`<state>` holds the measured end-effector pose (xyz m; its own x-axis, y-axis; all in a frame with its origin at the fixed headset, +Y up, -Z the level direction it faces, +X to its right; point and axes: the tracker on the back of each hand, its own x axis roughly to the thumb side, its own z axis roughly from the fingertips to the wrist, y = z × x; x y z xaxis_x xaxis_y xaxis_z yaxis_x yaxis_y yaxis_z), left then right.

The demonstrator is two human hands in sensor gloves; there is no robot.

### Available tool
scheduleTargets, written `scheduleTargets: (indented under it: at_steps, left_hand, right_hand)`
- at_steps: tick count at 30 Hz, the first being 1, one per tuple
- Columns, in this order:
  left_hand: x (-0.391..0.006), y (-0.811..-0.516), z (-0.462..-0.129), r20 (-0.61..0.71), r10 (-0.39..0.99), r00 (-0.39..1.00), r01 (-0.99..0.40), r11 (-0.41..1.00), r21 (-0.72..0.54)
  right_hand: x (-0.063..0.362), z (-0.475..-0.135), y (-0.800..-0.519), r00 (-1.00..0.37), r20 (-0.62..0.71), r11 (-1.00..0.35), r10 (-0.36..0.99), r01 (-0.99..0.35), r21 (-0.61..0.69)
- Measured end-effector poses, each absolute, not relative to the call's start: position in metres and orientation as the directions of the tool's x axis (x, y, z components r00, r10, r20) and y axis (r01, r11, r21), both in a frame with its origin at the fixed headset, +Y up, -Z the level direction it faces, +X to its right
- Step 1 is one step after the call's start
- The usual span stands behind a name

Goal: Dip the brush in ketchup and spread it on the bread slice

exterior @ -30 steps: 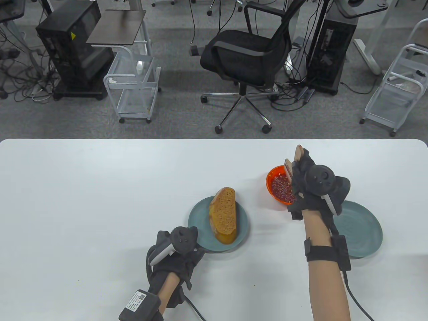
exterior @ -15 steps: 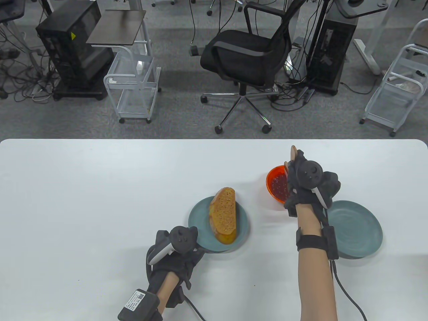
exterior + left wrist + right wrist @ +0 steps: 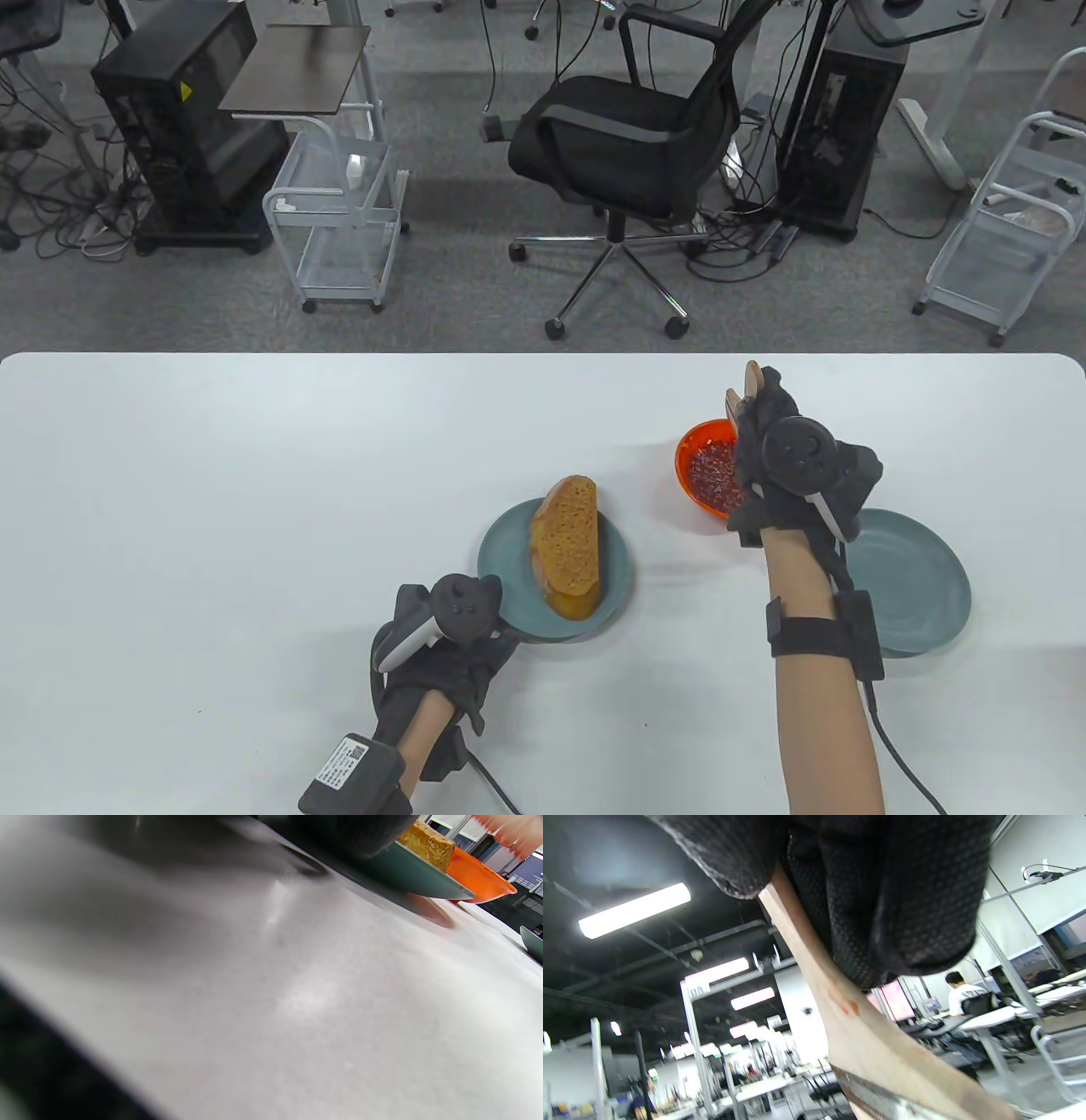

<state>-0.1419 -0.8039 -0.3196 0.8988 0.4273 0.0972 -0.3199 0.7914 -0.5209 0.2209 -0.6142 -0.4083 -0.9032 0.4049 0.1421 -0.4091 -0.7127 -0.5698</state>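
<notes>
Brush point(image 3: 750, 386): wooden handle, gripped in your right hand point(image 3: 785, 467); the handle end sticks out past your fingers toward the table's far edge. The right wrist view shows the handle point(image 3: 857, 1027) clamped between gloved fingers point(image 3: 882, 899), with a red smear on the wood and a metal band lower down. Bristles are hidden.
Orange bowl point(image 3: 691, 446): holds dark red ketchup point(image 3: 713, 471); it stands on the table point(image 3: 254, 475) directly under your right hand, which covers its right part.
Bread slice point(image 3: 570, 543): lies on the left teal plate point(image 3: 509, 577), left of the bowl and apart from it. Its top face shows plain brown.
Right teal plate point(image 3: 925, 586): just beside your right forearm, partly covered by it.
Left hand point(image 3: 450, 645): rests on the table at the near-left rim of the bread plate. You cannot tell from these views how far its fingers are closed or whether they touch the rim.
Background: office chair point(image 3: 628, 144) and wire carts point(image 3: 339, 221) on the floor beyond the table.
</notes>
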Motion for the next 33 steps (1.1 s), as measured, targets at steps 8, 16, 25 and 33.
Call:
scheduleTargets:
  at_steps: [8, 16, 25, 33]
  left_hand:
    - [-0.141, -0.804, -0.319, 0.098, 0.414, 0.905, -0.309, 0.798, -0.517]
    - [-0.141, -0.804, -0.319, 0.101, 0.412, 0.905, -0.306, 0.800, -0.516]
    - [-0.141, -0.804, -0.319, 0.102, 0.417, 0.903, -0.310, 0.797, -0.518]
    - [-0.141, -0.804, -0.319, 0.104, 0.413, 0.905, -0.306, 0.800, -0.516]
  right_hand:
    - [0.179, -0.363, -0.647, -0.523, 0.287, -0.378, 0.802, -0.818, -0.435]
    - [0.139, -0.361, -0.699, -0.475, 0.214, -0.375, 0.853, -0.845, -0.381]
    - [0.149, -0.357, -0.696, -0.637, 0.237, -0.465, 0.733, -0.725, -0.508]
    - [0.133, -0.362, -0.719, -0.402, 0.172, -0.319, 0.899, -0.873, -0.369]
